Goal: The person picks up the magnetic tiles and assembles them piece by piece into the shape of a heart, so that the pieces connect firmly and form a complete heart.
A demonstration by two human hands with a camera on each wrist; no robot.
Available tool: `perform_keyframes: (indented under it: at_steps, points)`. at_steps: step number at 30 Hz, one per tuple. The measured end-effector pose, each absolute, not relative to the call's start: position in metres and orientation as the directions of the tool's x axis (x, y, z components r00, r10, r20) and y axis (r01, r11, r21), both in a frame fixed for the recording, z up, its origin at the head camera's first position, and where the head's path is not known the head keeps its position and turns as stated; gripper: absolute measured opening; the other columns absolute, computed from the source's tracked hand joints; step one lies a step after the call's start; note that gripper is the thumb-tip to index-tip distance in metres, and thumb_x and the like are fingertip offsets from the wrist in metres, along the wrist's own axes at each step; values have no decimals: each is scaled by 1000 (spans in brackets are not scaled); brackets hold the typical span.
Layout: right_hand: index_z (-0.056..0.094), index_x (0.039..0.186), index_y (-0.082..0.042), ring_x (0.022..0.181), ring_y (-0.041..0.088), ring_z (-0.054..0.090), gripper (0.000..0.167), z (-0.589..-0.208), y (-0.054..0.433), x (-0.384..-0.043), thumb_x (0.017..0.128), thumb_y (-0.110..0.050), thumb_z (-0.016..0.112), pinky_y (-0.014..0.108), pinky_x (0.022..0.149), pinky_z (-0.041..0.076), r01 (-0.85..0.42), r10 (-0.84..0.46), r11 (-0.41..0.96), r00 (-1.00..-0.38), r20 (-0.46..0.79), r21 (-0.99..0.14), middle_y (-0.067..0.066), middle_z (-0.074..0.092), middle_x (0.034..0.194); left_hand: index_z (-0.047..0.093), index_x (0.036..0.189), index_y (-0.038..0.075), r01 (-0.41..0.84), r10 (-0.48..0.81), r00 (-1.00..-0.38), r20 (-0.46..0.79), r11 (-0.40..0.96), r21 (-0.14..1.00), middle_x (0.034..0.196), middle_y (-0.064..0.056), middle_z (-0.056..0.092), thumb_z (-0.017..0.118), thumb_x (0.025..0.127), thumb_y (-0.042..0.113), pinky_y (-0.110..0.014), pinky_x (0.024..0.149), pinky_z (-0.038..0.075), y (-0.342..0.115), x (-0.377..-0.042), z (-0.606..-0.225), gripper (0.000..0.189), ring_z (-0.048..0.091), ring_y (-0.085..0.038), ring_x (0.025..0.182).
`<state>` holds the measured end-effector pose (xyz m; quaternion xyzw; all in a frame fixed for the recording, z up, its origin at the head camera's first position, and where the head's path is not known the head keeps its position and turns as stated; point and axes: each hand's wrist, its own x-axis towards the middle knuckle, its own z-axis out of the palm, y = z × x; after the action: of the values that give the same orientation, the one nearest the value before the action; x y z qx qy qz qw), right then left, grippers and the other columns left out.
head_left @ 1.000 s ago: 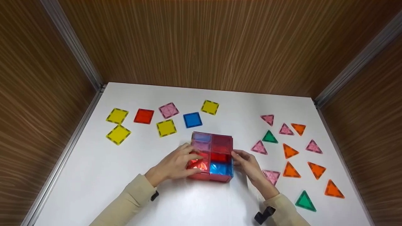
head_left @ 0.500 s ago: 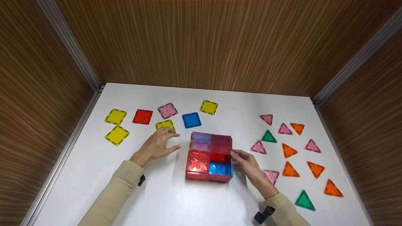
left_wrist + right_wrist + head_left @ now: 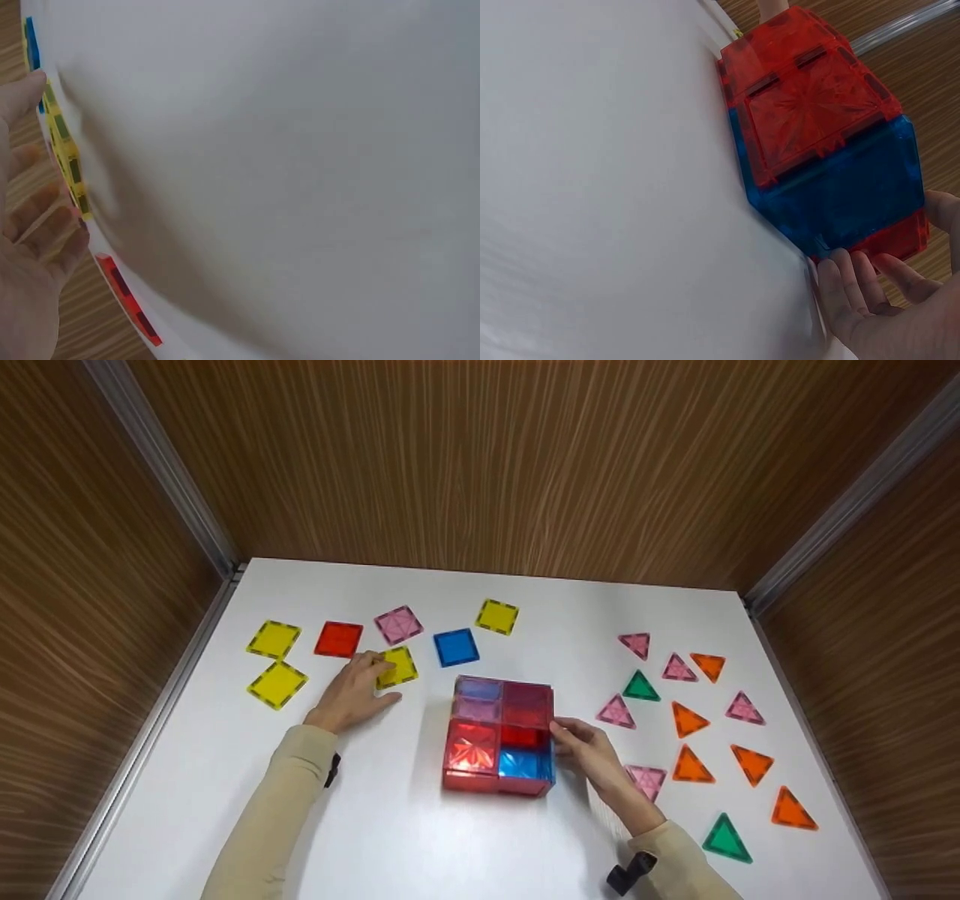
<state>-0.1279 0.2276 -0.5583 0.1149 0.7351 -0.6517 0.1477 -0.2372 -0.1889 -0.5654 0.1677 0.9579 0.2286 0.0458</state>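
Observation:
A box of see-through magnetic tiles in red, blue and violet stands near the middle of the white table. My right hand rests its fingertips against the box's right side. From the right wrist, its blue wall shows, with the fingers at its edge. To the left, my left hand reaches over a yellow square tile, forefingers lying on it and thumb spread apart near its front corner. The left wrist view catches the same hand beside the yellow tile's edge.
More square tiles lie flat at the back left, among them a red one, a pink one and a blue one. Several triangles, such as an orange one and a green one, are spread on the right. Wood-grain panels wall the table.
My left hand has come off the box and moved left and back to the yellow tile. The right hand has stayed at the box's side.

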Motion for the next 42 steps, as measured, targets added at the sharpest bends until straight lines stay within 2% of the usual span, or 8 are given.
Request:
perform_keyframes:
  at_steps: [5,11,17,24,32,36,42]
  points:
    - [64,141,-5,95,19,70,50,-559,227,-128,103,-38,68,29,94,61,344,-30,139,-936,-351,-929,11,71,126,58,149,6,281,331,-943,-27,839,466,157,-18,48,72,99,39,-54,127,36,-190,-248,-569,62,45,-37,143]
    - [65,141,-7,97,20,71,52,-560,226,-128,102,-42,69,30,95,62,351,-33,140,-933,-358,-926,9,72,126,56,151,8,245,306,-950,-57,847,471,158,-17,45,72,99,41,-53,127,37,-191,-254,-570,64,44,-36,142]
    - [65,140,-7,97,20,71,52,-560,226,-128,102,-42,69,30,95,61,353,-34,132,-932,-360,-926,8,72,125,60,147,7,235,299,-952,-64,849,474,151,-17,50,72,99,41,-51,123,42,-191,-253,-569,61,46,-34,136]
    - [64,140,-7,97,20,70,52,-560,226,-128,102,-41,69,30,93,62,358,-36,124,-930,-365,-925,9,71,126,66,139,3,249,304,-952,-36,837,488,138,-17,57,78,95,37,-49,114,48,-190,-244,-563,57,49,-33,126]
    - [64,140,-6,96,20,71,50,-560,227,-127,103,-40,68,27,92,61,346,-26,120,-936,-351,-930,9,71,124,69,137,7,252,301,-954,0,799,546,140,-14,57,82,92,35,-50,120,47,-184,-221,-549,55,51,-32,131]
    - [63,141,-5,97,20,71,52,-560,228,-127,103,-40,68,27,92,61,346,-35,117,-935,-352,-931,9,71,124,72,134,7,305,330,-942,56,776,551,139,-13,58,83,91,36,-50,118,49,-180,-210,-538,54,52,-31,130]
    - [63,141,-5,97,20,70,52,-559,228,-127,102,-40,69,25,90,61,351,-29,100,-934,-355,-931,10,71,126,74,130,6,433,374,-900,224,709,556,138,-15,61,87,87,32,-50,114,52,-169,-199,-518,52,55,-33,129]
